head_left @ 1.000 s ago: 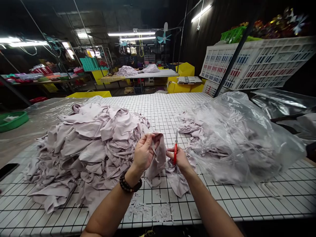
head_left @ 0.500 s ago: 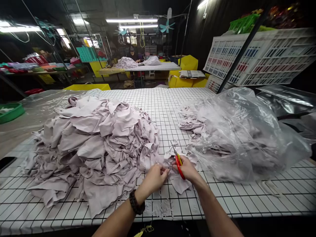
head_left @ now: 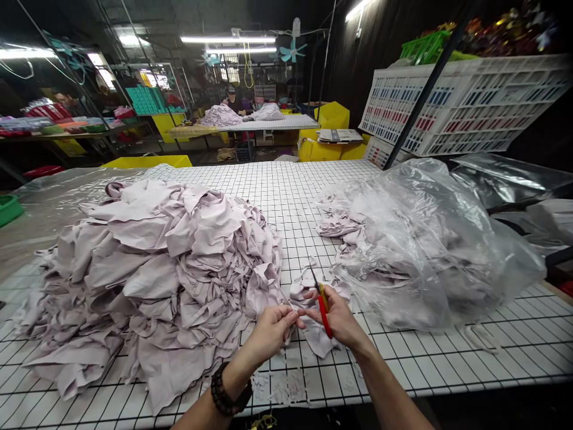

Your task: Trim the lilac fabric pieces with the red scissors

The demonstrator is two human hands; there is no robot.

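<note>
My left hand (head_left: 271, 331), a dark beaded bracelet (head_left: 221, 391) at its wrist, is closed in a pinch on the edge of a pale lilac fabric piece (head_left: 320, 341). Most of that piece lies on the table under and between my hands. My right hand (head_left: 339, 316) holds scissors (head_left: 323, 313) with red and yellow handles, the blades pointing up and away from me. Its fingertips reach across to those of my left hand. A big heap of the same fabric (head_left: 152, 269) rises just to the left. Small pale scraps (head_left: 286, 385) lie nearer to me.
A clear plastic bag (head_left: 430, 257) full of lilac fabric lies on the right of the grid-patterned table (head_left: 295, 179). White crates (head_left: 456, 101) stand behind it. A green basin (head_left: 9, 209) is at the left edge. Farther back, a person (head_left: 230, 98) is behind another table.
My view has turned slightly right. My left thumb and fingers have shifted along the fabric edge, and my right fingers now meet them. The scissors stay in my right hand.
</note>
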